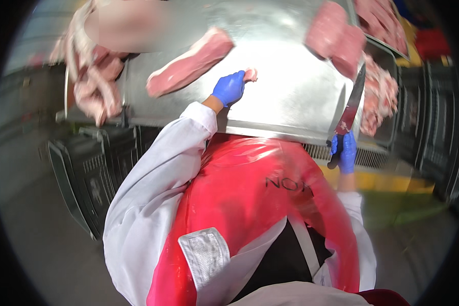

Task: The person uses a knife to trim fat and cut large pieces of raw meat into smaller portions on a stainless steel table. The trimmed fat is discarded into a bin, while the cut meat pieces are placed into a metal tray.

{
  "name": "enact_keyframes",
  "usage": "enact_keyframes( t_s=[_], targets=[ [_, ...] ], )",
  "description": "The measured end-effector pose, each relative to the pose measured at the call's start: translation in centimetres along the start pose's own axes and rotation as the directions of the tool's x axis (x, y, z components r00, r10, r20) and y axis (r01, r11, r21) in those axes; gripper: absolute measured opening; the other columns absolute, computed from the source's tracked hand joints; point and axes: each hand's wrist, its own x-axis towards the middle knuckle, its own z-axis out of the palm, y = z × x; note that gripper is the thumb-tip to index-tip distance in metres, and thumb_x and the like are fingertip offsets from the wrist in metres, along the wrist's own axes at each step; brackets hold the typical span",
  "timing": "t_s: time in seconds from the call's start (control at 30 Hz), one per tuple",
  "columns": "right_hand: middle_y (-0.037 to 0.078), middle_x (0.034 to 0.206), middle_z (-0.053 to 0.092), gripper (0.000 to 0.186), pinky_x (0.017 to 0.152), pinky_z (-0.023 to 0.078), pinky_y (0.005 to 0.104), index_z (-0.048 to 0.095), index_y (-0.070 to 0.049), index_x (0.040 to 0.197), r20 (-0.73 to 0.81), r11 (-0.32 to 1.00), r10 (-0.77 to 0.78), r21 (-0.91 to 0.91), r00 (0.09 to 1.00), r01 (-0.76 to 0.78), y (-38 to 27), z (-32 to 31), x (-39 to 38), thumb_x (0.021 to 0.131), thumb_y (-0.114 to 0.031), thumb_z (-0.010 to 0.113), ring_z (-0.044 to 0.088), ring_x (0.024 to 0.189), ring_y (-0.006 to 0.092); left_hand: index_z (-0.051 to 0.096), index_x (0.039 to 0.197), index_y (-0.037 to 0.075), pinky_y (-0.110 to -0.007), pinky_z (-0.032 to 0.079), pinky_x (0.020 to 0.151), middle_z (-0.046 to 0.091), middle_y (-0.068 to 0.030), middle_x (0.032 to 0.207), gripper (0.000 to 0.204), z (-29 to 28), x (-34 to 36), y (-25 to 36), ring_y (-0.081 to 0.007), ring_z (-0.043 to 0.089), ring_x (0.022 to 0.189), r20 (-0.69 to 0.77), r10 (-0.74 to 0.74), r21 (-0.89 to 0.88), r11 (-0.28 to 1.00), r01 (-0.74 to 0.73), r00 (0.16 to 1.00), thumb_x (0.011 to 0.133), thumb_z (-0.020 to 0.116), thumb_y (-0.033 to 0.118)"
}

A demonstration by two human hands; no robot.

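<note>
My left hand (pixel 230 88), in a blue glove, is closed on a small scrap of meat (pixel 251 75) just above the steel table (pixel 285 97). In my right hand (pixel 346 151), also gloved in blue, is the dark handle of a long knife (pixel 352 99). Its blade points away from me along the table's right side, with some red smears near the handle. Beyond my left hand lies a long pink strip of meat (pixel 191 62), set at a slant. Two thick pieces of meat (pixel 336 38) rest at the far right, close to the knife's tip.
Pale trimmings (pixel 378 97) fill a tray along the right edge, with more meat strips (pixel 380 23) in a tray behind. At the far left, long fatty cuts (pixel 94 84) hang over the table's edge. Dark plastic crates (pixel 94 173) stand at the left, others (pixel 428 122) at the right.
</note>
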Motion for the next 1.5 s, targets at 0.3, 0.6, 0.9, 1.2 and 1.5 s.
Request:
enact_keyframes(
  t_s=[0.3, 0.6, 0.9, 1.2, 1.5],
  targets=[
    [0.009, 0.087, 0.065, 0.027, 0.053, 0.048, 0.0241, 0.054, 0.000, 0.127, 0.261, 0.897, 0.192, -0.439, 0.946, -0.061, 0.2, 21.2, 15.3, 0.103, -0.013, 0.055, 0.059, 0.065, 0.0106, 0.060, 0.119, 0.006, -0.055, 0.053, 0.077, 0.069, -0.0278, 0.097, 0.035, -7.3, -23.7, -15.8, -0.0462, 0.068, 0.089, -0.245, -0.680, -0.172, 0.732, 0.659, 0.691, 0.089, 0.059, 0.024],
    [0.007, 0.075, 0.059, 0.084, 0.049, 0.047, 0.0301, 0.004, -0.016, 0.163, 0.255, 0.828, 0.182, -0.561, 0.950, -0.008, 0.1, 42.9, 22.6, 0.097, -0.006, 0.053, 0.055, 0.055, 0.0133, 0.051, 0.130, -0.004, -0.056, 0.054, 0.075, 0.069, -0.0304, 0.094, 0.052, -4.1, -42.7, -27.9, -0.0483, 0.067, 0.086, -0.116, -0.890, -0.029, 0.447, 0.894, 0.442, 0.088, 0.060, 0.025],
    [0.004, 0.082, 0.060, 0.067, 0.051, 0.048, 0.0266, 0.028, -0.017, 0.160, 0.162, 0.698, 0.275, -0.712, 0.948, -0.080, 0.4, 44.0, 18.2, 0.100, -0.024, 0.058, 0.055, 0.058, 0.0117, 0.053, 0.129, -0.001, -0.049, 0.053, 0.085, 0.059, -0.0262, 0.121, 0.063, -10.6, -31.8, -27.0, -0.0425, 0.063, 0.105, -0.365, -0.512, -0.085, 0.850, 0.519, 0.778, 0.082, 0.074, 0.036],
    [0.010, 0.078, 0.064, 0.075, 0.049, 0.050, 0.0324, 0.019, -0.016, 0.162, 0.178, 0.674, 0.226, -0.738, 0.958, -0.022, 1.1, 44.5, 16.9, 0.094, -0.005, 0.047, 0.058, 0.053, 0.0162, 0.053, 0.127, 0.004, -0.051, 0.034, 0.106, 0.050, -0.0199, 0.132, 0.077, -10.4, -9.6, -23.5, -0.0393, 0.047, 0.124, -0.302, -0.093, -0.048, 0.995, 0.083, 0.949, 0.066, 0.079, 0.043],
    [0.007, 0.071, 0.063, 0.072, 0.055, 0.050, 0.0321, 0.020, -0.018, 0.162, 0.210, 0.556, 0.320, -0.831, 0.924, -0.003, 0.7, 40.8, 11.1, 0.101, -0.025, 0.056, 0.057, 0.055, 0.0158, 0.054, 0.121, 0.003, -0.049, 0.038, 0.095, 0.050, -0.0181, 0.119, 0.078, -10.6, -9.2, -21.9, -0.0367, 0.049, 0.111, -0.280, -0.116, -0.007, 0.993, 0.118, 0.953, 0.064, 0.080, 0.048]
  ],
)
